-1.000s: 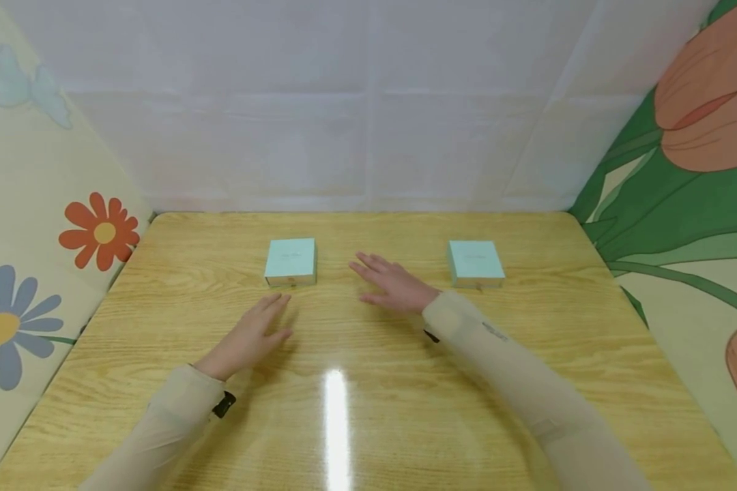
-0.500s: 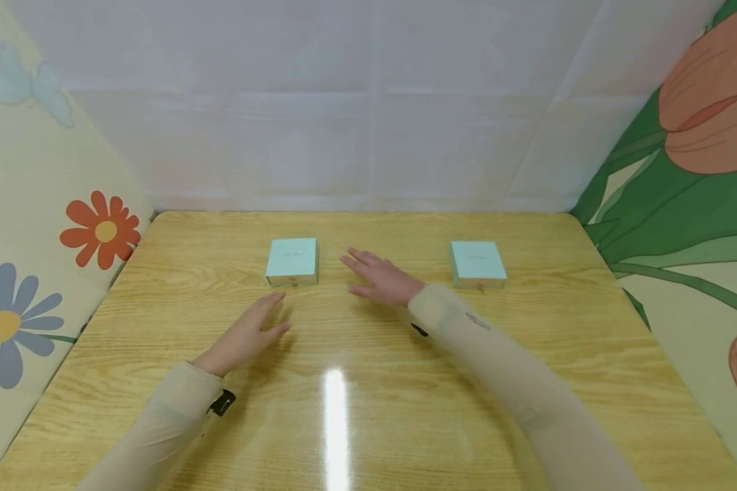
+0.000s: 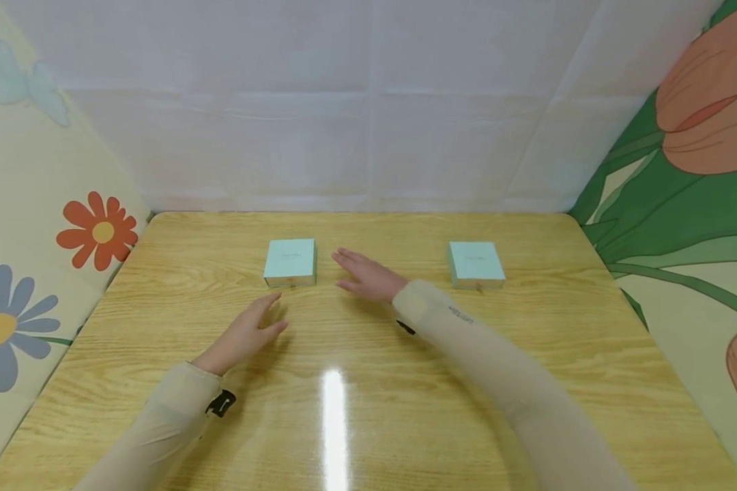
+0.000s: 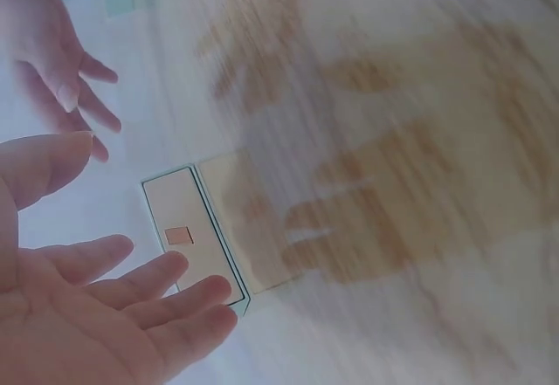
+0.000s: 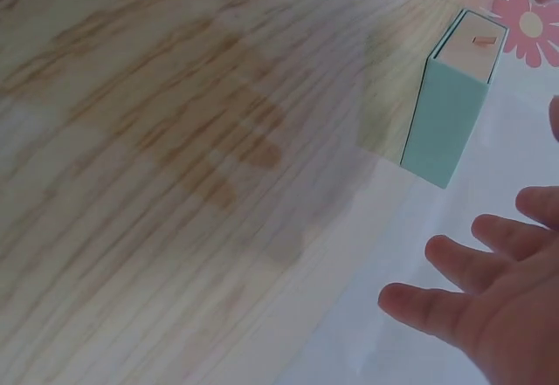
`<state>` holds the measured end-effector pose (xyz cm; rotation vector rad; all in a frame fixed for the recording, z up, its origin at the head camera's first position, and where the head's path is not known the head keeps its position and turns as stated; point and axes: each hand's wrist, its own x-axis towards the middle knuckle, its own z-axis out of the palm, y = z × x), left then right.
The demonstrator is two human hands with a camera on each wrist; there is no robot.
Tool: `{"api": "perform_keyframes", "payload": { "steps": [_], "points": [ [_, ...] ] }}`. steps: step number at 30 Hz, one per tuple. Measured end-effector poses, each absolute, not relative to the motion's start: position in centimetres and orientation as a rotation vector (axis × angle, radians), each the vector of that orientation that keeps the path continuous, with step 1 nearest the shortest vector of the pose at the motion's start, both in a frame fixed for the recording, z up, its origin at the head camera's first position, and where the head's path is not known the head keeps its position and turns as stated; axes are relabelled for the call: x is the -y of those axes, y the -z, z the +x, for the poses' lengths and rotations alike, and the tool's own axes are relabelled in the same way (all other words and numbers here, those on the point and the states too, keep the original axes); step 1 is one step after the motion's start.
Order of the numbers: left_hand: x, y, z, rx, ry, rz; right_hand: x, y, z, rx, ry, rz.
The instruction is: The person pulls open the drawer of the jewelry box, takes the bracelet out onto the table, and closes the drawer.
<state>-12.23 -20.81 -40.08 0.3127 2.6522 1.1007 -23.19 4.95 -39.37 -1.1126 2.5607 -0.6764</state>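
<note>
Two light teal boxes lie on the wooden table, the left box (image 3: 291, 258) and the right box (image 3: 475, 260). A pale front with a small copper-coloured tab (image 4: 178, 236) shows on the left box in the left wrist view. My left hand (image 3: 242, 339) is just in front of the left box, fingers extended, thumb apart, holding nothing. To the right of that box is my right hand (image 3: 373, 278), its fingers stretched toward the box's side with a small gap between. In the right wrist view the box's teal side (image 5: 447, 132) lies beyond the right fingertips (image 5: 397, 302).
The wooden table (image 3: 381, 382) reaches back to a white sheet-like wall (image 3: 368, 136). Flower-patterned panels stand at the left (image 3: 31, 170) and right (image 3: 682, 239). A bright strip of reflected light (image 3: 334, 429) lies on the table's front half.
My right hand has moved left, closer to the left box. My left hand has barely shifted, and both boxes stay where they were.
</note>
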Motion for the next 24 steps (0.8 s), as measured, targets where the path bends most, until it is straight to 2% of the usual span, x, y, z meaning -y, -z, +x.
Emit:
{"api": "perform_keyframes", "payload": {
  "steps": [24],
  "points": [
    [21.3, 40.4, -12.8, -2.581, -1.164, 0.228, -1.7, 40.0, -24.4, -2.573, 0.432, -1.112]
  ]
}}
